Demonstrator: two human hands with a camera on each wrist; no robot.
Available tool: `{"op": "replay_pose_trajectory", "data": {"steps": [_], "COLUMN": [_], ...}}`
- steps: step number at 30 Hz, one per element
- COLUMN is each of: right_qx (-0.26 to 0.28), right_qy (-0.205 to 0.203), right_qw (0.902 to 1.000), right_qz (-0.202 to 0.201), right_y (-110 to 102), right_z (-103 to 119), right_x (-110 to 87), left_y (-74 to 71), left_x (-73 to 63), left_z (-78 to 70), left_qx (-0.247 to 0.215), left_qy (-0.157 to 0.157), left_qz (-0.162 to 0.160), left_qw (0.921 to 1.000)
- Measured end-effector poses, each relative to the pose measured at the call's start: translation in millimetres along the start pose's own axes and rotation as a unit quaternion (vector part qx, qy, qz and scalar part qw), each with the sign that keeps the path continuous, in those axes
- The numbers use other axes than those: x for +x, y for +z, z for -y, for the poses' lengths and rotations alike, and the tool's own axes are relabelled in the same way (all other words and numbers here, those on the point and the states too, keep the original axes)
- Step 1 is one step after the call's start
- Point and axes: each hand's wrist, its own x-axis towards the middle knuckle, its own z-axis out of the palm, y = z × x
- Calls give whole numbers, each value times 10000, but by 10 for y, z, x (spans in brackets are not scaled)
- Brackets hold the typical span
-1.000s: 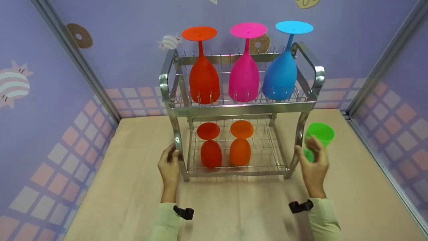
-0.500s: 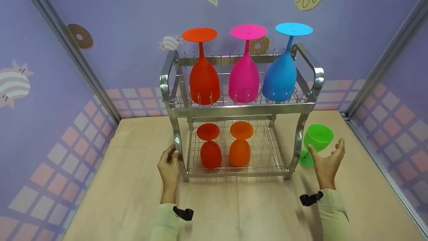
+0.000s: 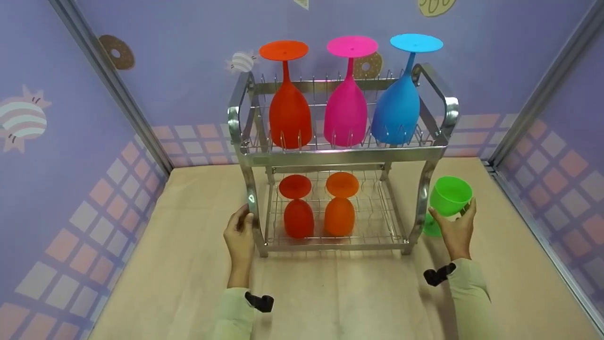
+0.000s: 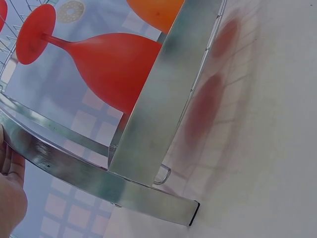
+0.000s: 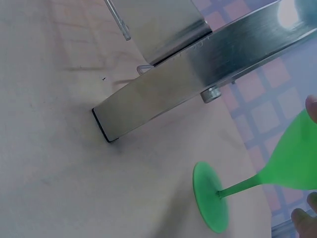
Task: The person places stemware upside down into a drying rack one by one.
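On the right, a green goblet (image 3: 450, 196) stands upright on the table beside the rack. My right hand (image 3: 457, 232) holds its bowl from the near side, thumb on the left and fingers on the right. The right wrist view shows the goblet's foot (image 5: 210, 197) on the table and a fingertip (image 5: 312, 108) over the bowl. At the other side, my left hand (image 3: 239, 236) grips the front left leg of the metal rack (image 3: 339, 157), which the left wrist view shows with fingers (image 4: 15, 166) at the leg.
Upside down on the top tier are a red-orange goblet (image 3: 290, 115), a pink goblet (image 3: 346, 113) and a blue goblet (image 3: 396, 111). Below, a red goblet (image 3: 298, 219) and an orange goblet (image 3: 339, 217) stand inverted. Patterned walls (image 3: 71, 94) enclose the table (image 3: 302, 297).
My right hand swung right, away from the rack's leg, opened wide, then closed in around the green goblet's bowl. The left hand stayed at the rack's leg.
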Motion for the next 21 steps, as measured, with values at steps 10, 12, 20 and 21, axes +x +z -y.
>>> {"op": "replay_pose_trajectory", "data": {"steps": [10,12,20,21], "right_qx": [-159,-95,319,411], "right_qy": [106,147,206,213], "right_qw": [9998,9997,9982,9977], "right_qz": [-103,-165,-466,-504], "right_y": [-46,-65,-163,-180], "right_z": [-10,3,104,122], "right_x": [-38,-53,-158,-176], "left_y": [-16,-14,-25,-18], "left_x": [-38,-38,-25,-30], "left_z": [13,4,-78,-97], "left_qx": [102,113,305,319], "left_qy": [-75,-66,-54,-22], "left_qz": [-18,-8,39,4], "left_qw": [9999,9999,9995,9995]}}
